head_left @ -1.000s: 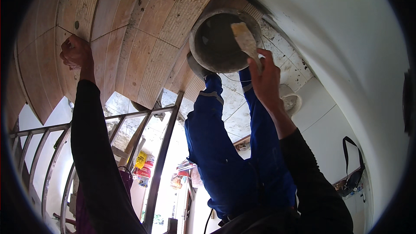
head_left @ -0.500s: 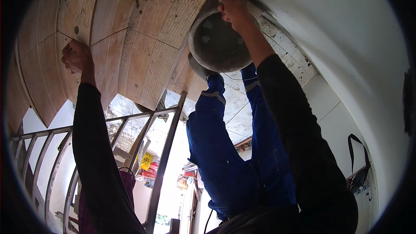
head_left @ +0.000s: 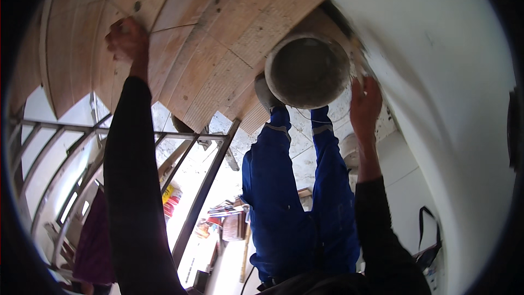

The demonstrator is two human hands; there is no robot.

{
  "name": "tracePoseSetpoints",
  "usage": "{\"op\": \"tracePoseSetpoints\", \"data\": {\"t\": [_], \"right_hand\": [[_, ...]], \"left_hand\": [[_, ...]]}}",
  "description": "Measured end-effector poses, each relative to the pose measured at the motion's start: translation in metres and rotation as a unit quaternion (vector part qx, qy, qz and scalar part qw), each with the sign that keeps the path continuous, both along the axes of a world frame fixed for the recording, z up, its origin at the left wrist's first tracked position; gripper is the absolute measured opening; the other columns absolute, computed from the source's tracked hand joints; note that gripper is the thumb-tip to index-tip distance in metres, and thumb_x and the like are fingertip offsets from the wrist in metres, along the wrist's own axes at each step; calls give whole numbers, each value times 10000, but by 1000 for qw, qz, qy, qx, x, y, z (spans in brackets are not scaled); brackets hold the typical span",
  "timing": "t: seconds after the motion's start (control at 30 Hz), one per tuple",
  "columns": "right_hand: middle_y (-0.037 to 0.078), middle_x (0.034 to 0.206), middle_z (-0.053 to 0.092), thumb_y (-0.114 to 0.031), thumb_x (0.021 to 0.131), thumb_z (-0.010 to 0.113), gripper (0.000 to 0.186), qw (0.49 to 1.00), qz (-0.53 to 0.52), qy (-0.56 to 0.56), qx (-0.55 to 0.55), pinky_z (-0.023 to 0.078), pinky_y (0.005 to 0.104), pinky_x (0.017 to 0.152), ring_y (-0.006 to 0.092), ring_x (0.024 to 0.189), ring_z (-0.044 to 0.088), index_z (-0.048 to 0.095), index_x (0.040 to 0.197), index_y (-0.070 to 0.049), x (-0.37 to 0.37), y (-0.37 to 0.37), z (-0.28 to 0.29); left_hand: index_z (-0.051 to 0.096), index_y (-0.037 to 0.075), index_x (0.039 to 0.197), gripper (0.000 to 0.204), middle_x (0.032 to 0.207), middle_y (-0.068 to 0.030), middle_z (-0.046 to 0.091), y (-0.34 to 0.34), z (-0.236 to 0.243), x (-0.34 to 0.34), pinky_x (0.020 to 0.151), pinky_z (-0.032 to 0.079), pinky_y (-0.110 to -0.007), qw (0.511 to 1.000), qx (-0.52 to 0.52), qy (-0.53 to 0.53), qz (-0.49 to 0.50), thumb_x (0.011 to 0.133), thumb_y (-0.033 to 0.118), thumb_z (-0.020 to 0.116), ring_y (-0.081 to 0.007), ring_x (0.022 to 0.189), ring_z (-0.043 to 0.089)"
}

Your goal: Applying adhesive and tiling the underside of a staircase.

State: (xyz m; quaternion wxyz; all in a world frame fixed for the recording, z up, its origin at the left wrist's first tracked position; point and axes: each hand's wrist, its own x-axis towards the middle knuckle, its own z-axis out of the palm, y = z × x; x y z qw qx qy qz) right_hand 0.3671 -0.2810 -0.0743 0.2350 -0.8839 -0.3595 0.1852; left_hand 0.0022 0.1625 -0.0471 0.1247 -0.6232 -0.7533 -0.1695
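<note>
Against the wood-look stair treads (head_left: 82,33), my left hand (head_left: 127,41) is closed and blurred; whatever its fingers may hold I cannot make out. My right hand (head_left: 364,98) grips a pale scraper (head_left: 357,57), smeared by motion, beside the right wall and just right of a round grey bucket (head_left: 307,71). The bucket has dark grey material inside and sits above my blue-trousered legs (head_left: 281,202). A dark shoe (head_left: 265,90) shows at its lower left.
A metal railing (head_left: 210,180) runs along the left, with purple cloth (head_left: 93,229) near it and cluttered items (head_left: 232,224) below. A curved white wall (head_left: 458,104) bounds the right side. Pale, stained tiles (head_left: 300,147) lie under my legs; a black bag (head_left: 428,254) is at lower right.
My right hand with the scraper rose over the bucket, then came down to its right side. The view has shifted; my left hand now appears higher and farther right in it.
</note>
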Motion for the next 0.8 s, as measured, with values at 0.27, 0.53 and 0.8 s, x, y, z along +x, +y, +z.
{"op": "tracePoseSetpoints", "data": {"t": [0.27, 0.53, 0.8], "right_hand": [[29, 1015, 598, -318, 1027, 609, 185, 699, -381, 590, 132, 512, 427, 990, 208, 956, 639, 565, 1082, -148, -15, -58, -41], [-36, 796, 472, -284, 998, 637, 143, 707, -425, 560, 73, 461, 320, 647, 115, 647, 458, 547, 940, -191, -92, 40, 58], [-35, 786, 502, -323, 989, 681, 209, 730, -404, 549, 57, 499, 306, 676, 114, 692, 510, 557, 910, -174, -102, 101, 221]], "left_hand": [[714, 180, 1116, 375, 1204, -127, 632, -13, 5, 22, 946, 424, -585, 998, 39, -13, -39, 876, 463, 659, -390, 1172, 574], [667, 125, 1134, 375, 1205, -124, 579, -20, 26, 24, 1019, 345, -566, 993, 38, -90, -66, 868, 389, 687, -361, 1197, 507], [636, 105, 1174, 449, 1270, -146, 543, -14, 40, 20, 1051, 320, -561, 991, -4, -117, -62, 853, 411, 699, -360, 1252, 475]]}}
